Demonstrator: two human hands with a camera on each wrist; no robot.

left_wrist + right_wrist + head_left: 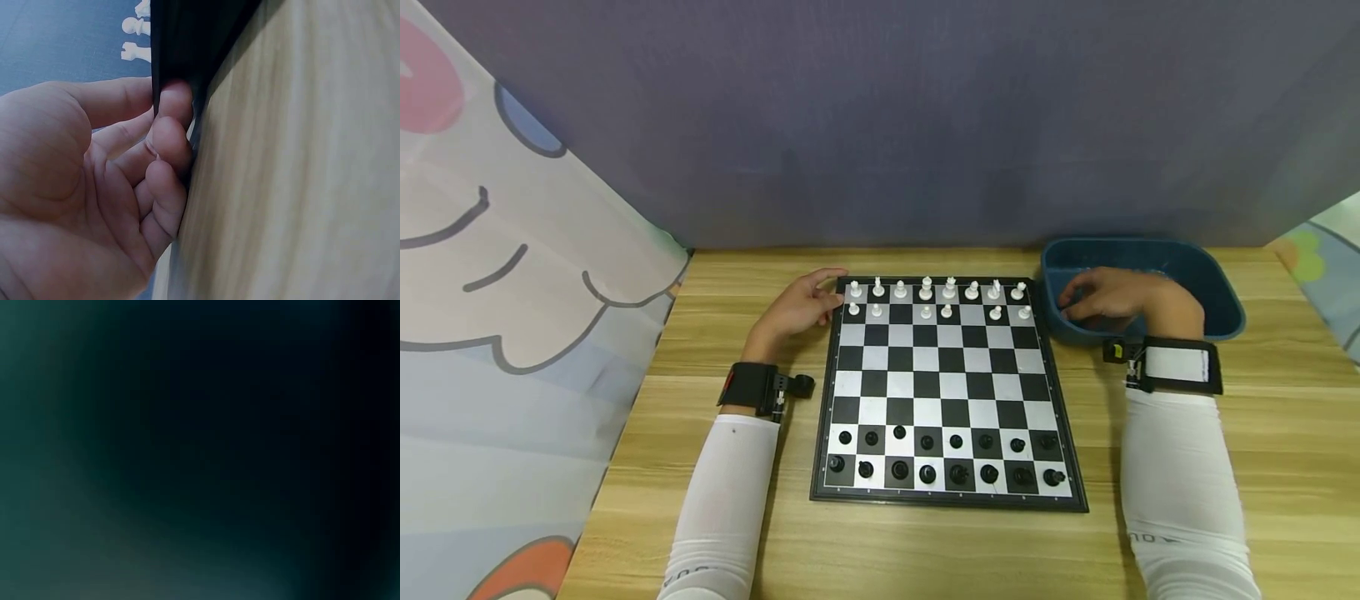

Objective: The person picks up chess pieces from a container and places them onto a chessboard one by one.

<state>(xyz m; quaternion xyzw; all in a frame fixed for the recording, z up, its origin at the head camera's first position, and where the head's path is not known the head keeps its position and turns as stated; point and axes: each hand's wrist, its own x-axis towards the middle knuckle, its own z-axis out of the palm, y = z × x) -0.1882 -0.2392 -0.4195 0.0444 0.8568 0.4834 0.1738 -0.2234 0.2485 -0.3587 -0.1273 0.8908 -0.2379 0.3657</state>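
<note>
A black-and-white chessboard [913,359] lies on the wooden table. My left hand [799,310] grips its far left corner, the thumb over the edge and curled fingertips [172,137] against the side in the left wrist view. White pieces [926,289] fill the board's far row. White pawns [926,312] stand before them, with gaps at the third and sixth columns from the left. Two rows of black pieces [927,473] stand along the near side. My right hand [1112,293] reaches into a blue basin [1221,292], fingers bent; whether they hold anything is hidden.
The basin stands at the board's far right corner. A grey-purple panel [880,125] rises behind the table [925,554], and a cartoon-printed cloth [512,433] hangs at the left. The right wrist view is dark and blurred.
</note>
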